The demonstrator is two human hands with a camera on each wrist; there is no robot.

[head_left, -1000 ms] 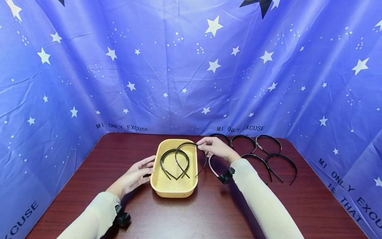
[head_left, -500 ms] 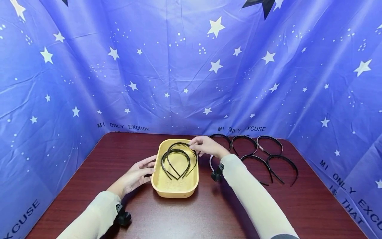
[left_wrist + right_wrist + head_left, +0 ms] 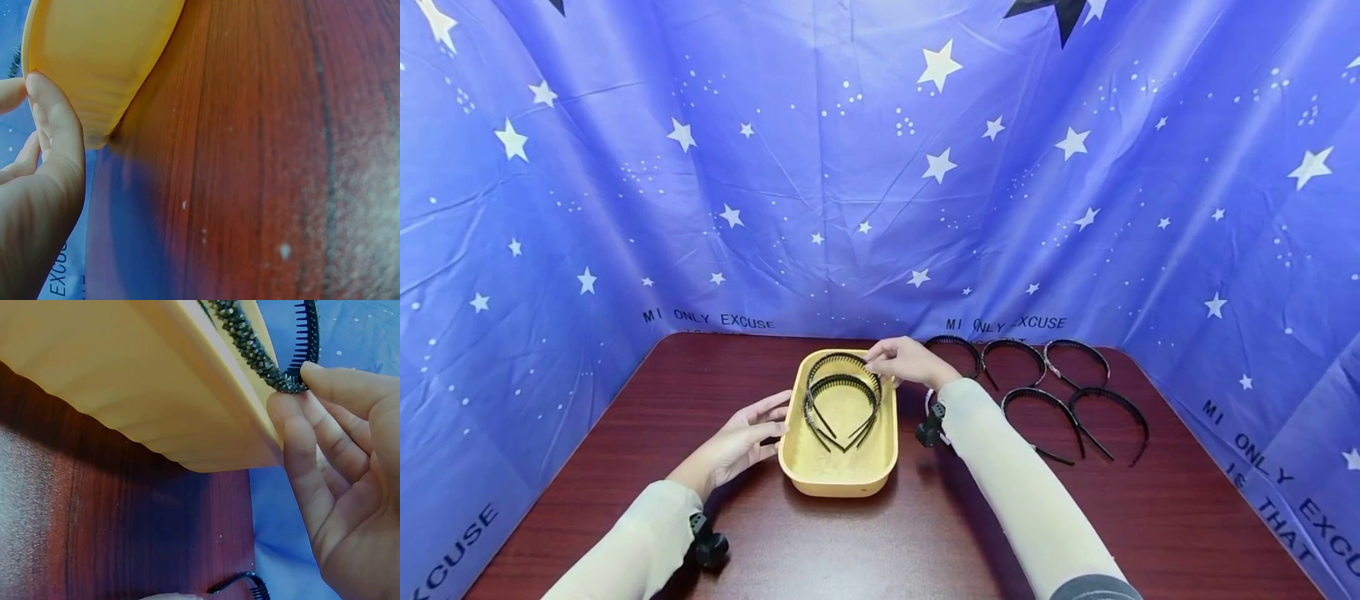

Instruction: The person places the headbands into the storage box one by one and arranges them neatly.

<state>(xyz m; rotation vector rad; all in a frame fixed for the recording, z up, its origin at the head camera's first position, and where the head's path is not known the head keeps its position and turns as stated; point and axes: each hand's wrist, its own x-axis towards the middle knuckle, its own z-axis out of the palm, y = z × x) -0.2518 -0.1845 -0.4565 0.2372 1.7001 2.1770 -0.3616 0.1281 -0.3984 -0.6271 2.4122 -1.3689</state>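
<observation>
A yellow plastic tray (image 3: 838,485) stands mid-table. My left hand (image 3: 737,440) touches its left side with relaxed fingers; in the left wrist view the thumb (image 3: 47,87) lies against the rim. My right hand (image 3: 910,360), above the tray's far right corner, pinches a black toothed headband (image 3: 837,356) between thumb and fingers. In the right wrist view that headband (image 3: 253,353) shows dark, glittering beads along its outside. Inside the tray lies at least one more black headband (image 3: 842,380), partly overlapped by the held one; how many are stacked I cannot tell.
Several dark headbands lie on the tabletop at the right, among them a back-right one (image 3: 1077,343) and a front-right one (image 3: 1108,390). Another headband is partly behind my right wrist. A blue star-patterned cloth (image 3: 820,183) encloses the brown table (image 3: 700,375).
My right hand has moved left, bringing the held headband from over the tray's right rim to above the headband inside. My left hand stays at the tray's left side.
</observation>
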